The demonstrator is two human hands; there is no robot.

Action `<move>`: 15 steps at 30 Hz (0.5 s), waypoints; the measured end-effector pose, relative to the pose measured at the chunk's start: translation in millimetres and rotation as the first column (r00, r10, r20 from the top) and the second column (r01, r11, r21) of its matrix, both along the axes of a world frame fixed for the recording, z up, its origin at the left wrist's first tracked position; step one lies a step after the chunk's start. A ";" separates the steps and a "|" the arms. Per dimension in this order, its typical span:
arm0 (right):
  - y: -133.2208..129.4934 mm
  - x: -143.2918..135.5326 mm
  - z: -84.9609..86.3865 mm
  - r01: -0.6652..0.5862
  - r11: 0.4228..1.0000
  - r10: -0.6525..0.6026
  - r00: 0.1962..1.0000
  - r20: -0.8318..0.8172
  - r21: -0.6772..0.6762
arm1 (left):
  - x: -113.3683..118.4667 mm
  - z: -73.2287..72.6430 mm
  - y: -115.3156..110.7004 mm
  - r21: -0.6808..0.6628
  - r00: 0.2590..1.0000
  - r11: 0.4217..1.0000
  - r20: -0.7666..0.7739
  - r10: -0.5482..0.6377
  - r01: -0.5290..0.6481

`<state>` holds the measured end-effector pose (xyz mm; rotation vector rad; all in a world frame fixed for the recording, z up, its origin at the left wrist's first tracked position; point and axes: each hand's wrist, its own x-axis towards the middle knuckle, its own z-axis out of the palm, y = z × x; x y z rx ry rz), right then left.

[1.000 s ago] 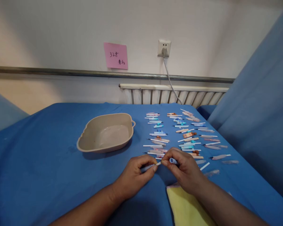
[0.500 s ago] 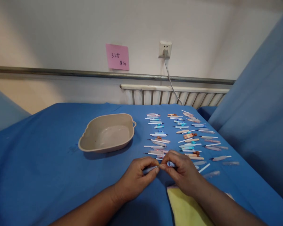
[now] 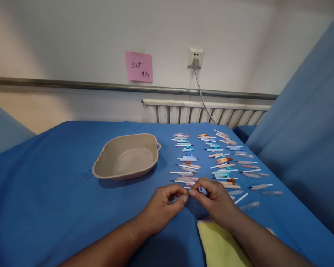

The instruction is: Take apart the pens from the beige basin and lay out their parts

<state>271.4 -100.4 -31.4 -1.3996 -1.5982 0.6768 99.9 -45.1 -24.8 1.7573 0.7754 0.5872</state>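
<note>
While both hands meet just below the centre of the frame, the left hand (image 3: 163, 206) is closed narrowly around a pale slim piece (image 3: 176, 199), mostly hidden by its fingers. The right hand (image 3: 218, 202) is curled around a bluish tube (image 3: 203, 190), its round end turned toward the viewer, and its thumb and forefinger pinch close to the left fingertips. Whether something small spans that narrow gap cannot be told.

Right of centre, pen parts (image 3: 224, 160) lie in rough columns on the blue sheet (image 3: 44, 193), with white sticks (image 3: 241, 198) beside coloured barrels. Judging by their spread, the laid-out parts look loose rather than joined, so the handling seems only partly done: the pieces in the fingers appear to be separate, and many others await attention. How many are finished cannot be read. A beige basin (image 3: 133, 157) stands left of the columns, and a yellow cloth (image 3: 221, 244) lies at the bottom, right of centre, below the right hand.
</note>
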 end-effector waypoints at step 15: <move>9.2 20.4 4.3 0.101 0.986 -0.121 0.981 -0.153 -0.131 | 1.2 -6.4 6.2 -0.265 0.997 0.964 0.065 0.033 -0.014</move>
